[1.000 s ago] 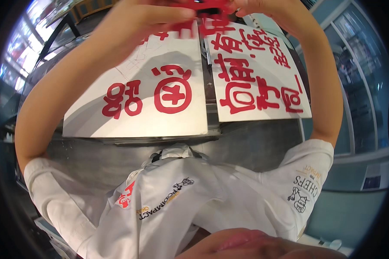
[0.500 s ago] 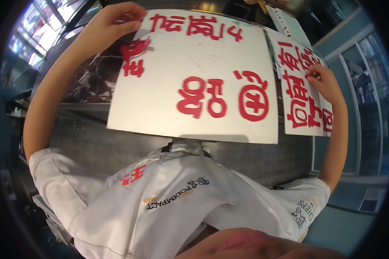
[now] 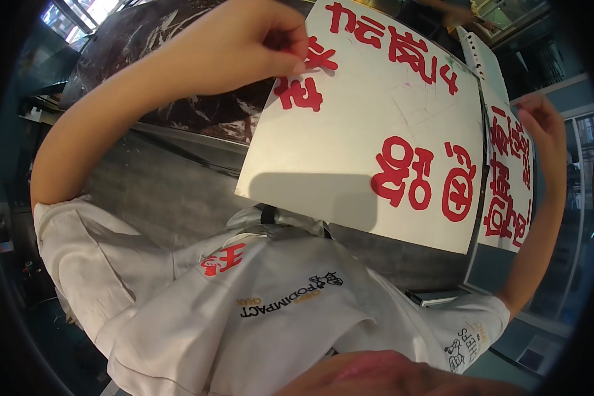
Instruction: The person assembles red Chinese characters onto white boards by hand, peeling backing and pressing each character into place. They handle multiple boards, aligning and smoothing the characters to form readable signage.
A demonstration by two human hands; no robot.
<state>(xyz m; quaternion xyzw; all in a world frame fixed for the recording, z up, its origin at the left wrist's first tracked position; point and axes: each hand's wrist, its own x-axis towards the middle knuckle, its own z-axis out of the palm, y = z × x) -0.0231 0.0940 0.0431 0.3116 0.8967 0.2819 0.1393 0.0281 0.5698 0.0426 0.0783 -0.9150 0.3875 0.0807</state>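
A person in a white shirt (image 3: pixel 284 277), its chest printed with black and orange lettering and a red emblem, reaches over a white board (image 3: pixel 350 112) marked with bold red characters. It lies over a dark marbled table (image 3: pixel 129 86), its long axis apparently running left to right, slanting toward the lower right. The left hand (image 3: pixel 264 49), fingers curled, hides some left-edge characters; whether it pinches anything cannot be told. The right hand (image 3: pixel 544 125), fingers bent, reaches beside a second board (image 3: pixel 516 188), red-lettered and partly covered by the forearm; its grip is equally unclear. Beyond lies a white strip (image 3: pixel 485 69) with dark holes.
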